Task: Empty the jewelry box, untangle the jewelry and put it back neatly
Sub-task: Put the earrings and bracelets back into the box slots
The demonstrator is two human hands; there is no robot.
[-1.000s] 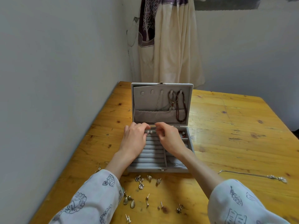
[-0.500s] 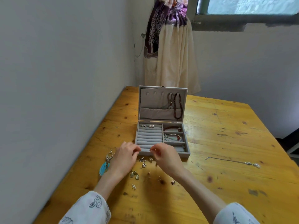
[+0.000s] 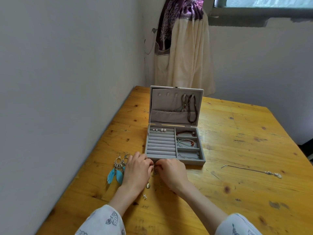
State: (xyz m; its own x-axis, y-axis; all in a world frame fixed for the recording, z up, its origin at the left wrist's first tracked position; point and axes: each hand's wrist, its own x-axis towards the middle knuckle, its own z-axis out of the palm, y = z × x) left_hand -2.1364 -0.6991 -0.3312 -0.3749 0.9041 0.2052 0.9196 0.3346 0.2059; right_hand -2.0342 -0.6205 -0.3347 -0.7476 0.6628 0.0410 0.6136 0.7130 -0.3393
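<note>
The grey jewelry box (image 3: 201, 161) stands open on the wooden table (image 3: 237, 150). Stud earrings (image 3: 159, 129) sit in its top ring row. Bracelets (image 3: 185, 133) lie in the right compartments, and dark bead necklaces (image 3: 192, 109) hang in the lid. My left hand (image 3: 137, 170) and my right hand (image 3: 171, 172) meet just in front of the box, fingertips together over small earrings (image 3: 147, 185) on the table. Something small seems pinched between them, but it is hidden. Blue feather earrings (image 3: 116, 172) lie left of my left hand.
A silver chain necklace (image 3: 254, 170) lies on the table to the right. The wall (image 3: 59, 99) runs along the table's left edge. A curtain (image 3: 183, 48) hangs behind the far corner.
Both hands drew back from the box's top ring row to the table in front of it. The view has risen and pulled away from the box.
</note>
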